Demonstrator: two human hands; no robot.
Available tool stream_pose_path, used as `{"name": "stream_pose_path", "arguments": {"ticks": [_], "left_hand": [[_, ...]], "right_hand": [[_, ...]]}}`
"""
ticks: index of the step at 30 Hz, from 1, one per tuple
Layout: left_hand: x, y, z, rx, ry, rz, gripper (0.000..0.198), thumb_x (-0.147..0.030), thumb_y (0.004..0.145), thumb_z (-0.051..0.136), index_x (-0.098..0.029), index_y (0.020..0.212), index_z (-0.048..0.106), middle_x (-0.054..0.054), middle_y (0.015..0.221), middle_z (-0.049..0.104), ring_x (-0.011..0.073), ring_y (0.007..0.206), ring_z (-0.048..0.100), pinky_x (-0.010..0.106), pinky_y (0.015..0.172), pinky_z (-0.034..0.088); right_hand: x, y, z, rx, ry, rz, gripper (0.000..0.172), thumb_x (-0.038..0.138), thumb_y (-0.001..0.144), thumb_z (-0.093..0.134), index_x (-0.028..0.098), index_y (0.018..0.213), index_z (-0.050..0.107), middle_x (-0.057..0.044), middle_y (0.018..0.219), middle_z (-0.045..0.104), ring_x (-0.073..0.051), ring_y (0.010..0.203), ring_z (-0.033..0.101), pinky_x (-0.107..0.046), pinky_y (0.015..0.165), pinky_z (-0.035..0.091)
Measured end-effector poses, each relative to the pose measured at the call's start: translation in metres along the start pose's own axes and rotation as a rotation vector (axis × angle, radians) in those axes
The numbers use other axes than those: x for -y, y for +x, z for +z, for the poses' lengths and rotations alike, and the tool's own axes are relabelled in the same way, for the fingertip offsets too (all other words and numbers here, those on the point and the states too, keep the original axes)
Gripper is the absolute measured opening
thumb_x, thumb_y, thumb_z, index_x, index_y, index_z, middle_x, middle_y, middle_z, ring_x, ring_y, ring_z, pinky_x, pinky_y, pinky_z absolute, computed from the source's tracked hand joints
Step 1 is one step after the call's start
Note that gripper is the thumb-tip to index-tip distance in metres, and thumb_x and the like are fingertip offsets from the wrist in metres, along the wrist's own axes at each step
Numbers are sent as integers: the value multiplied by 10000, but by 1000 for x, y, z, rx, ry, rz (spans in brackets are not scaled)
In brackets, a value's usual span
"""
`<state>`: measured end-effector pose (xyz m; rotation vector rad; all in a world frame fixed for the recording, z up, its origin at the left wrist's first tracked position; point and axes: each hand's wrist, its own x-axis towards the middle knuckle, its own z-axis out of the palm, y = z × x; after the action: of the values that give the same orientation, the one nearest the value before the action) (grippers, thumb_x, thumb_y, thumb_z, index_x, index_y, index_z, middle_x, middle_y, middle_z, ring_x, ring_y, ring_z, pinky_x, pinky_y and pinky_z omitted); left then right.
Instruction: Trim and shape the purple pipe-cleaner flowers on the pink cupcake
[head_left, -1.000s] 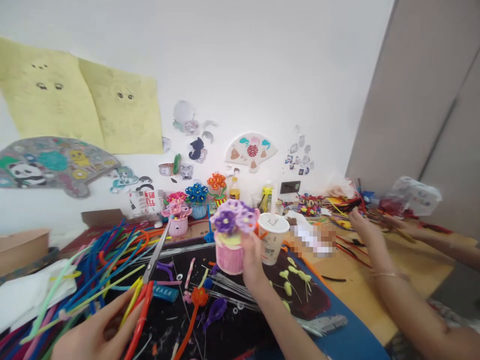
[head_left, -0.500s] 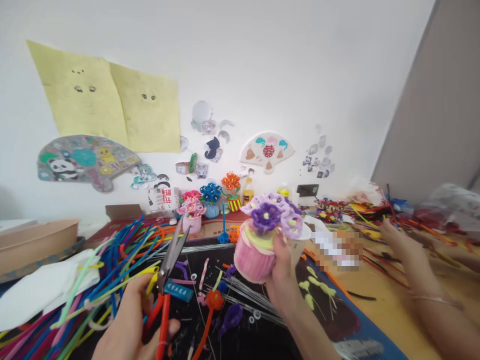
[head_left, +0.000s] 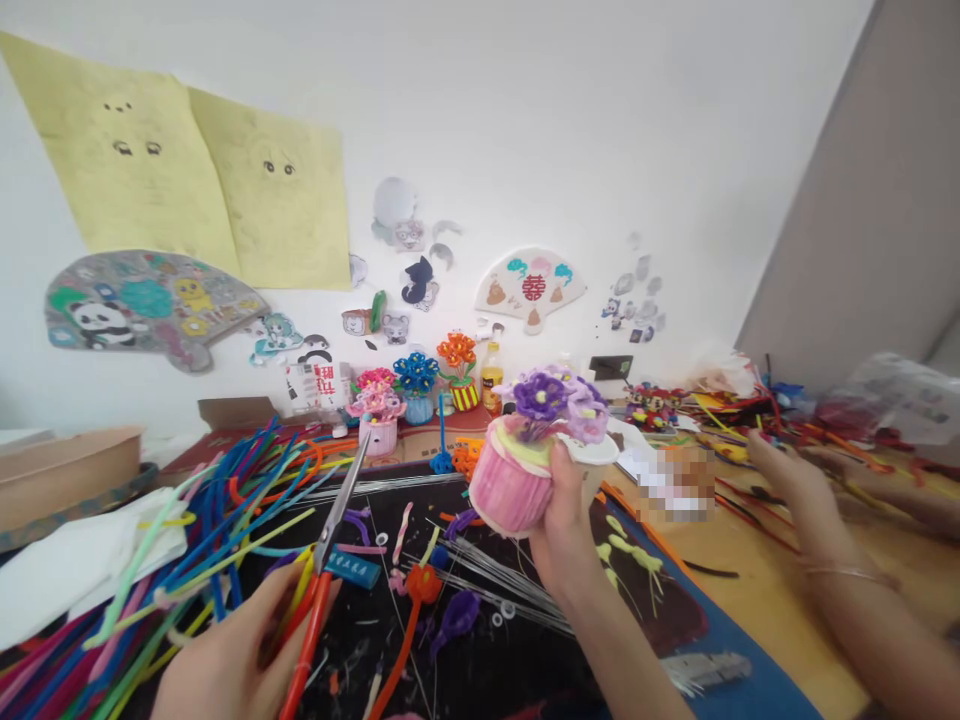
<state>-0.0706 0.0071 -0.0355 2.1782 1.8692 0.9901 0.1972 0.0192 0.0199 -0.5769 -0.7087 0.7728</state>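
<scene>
My left hand (head_left: 225,645) is closed on red-handled scissors (head_left: 339,515), whose blades point up and away. Something yellow shows between its fingers. My right hand (head_left: 566,525) grips a small pink ribbed pot (head_left: 506,485) from the right side, thumb on the rim. The pot tilts to the left above the table. Purple and lilac pipe-cleaner flowers (head_left: 541,395) with pale centres rise from its yellow-green top. Below lie an orange pipe-cleaner flower (head_left: 424,583), a purple pipe-cleaner piece (head_left: 456,618) and a bundle of thin wires (head_left: 504,580) on a black mat (head_left: 360,645).
Many coloured pipe cleaners (head_left: 202,540) spread over the left side. Finished flower pots, including a blue one (head_left: 418,385) and an orange one (head_left: 461,370), stand by the wall. A white cup (head_left: 592,460) is behind my right hand. Another person's arm (head_left: 832,560) reaches in at right.
The scissor blades have come together. The view has tilted, and the flowers on the held pot lean slightly further right. The other person's hand has shifted little.
</scene>
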Motion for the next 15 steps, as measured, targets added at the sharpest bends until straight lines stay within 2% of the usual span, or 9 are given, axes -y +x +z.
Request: {"name": "stream_pose_path", "arguments": {"ticks": [4,8,12,15], "left_hand": [[-6,1,-4,3,137,-53,413,-480,791,408,-244,1029,650,35,851,770,264,738,730,281,614,528],[-18,0,-8,33,259,-111,444,-551,807,379,-275,1020,653,28,781,762,282,715,730,302,580,518],[-22,-2,-8,88,274,-97,407,-546,821,384,-289,978,657,28,741,753,272,681,727,287,532,503],[-15,-3,-5,71,269,-85,405,-523,840,397,-279,1043,647,32,795,763,279,707,729,307,573,517]], "right_hand": [[1,0,2,28,38,105,496,415,715,717,225,1153,583,-39,1138,661,-228,1085,613,-343,896,517],[0,0,2,-30,36,209,609,291,543,793,216,1115,598,-43,1059,690,-252,1009,629,-383,858,525],[2,-1,2,44,99,268,521,257,556,771,218,1055,627,-26,1049,700,-255,979,645,-400,876,515],[3,-1,1,89,136,295,440,251,589,755,206,1015,653,-29,1012,711,-270,992,645,-403,861,524]]}}
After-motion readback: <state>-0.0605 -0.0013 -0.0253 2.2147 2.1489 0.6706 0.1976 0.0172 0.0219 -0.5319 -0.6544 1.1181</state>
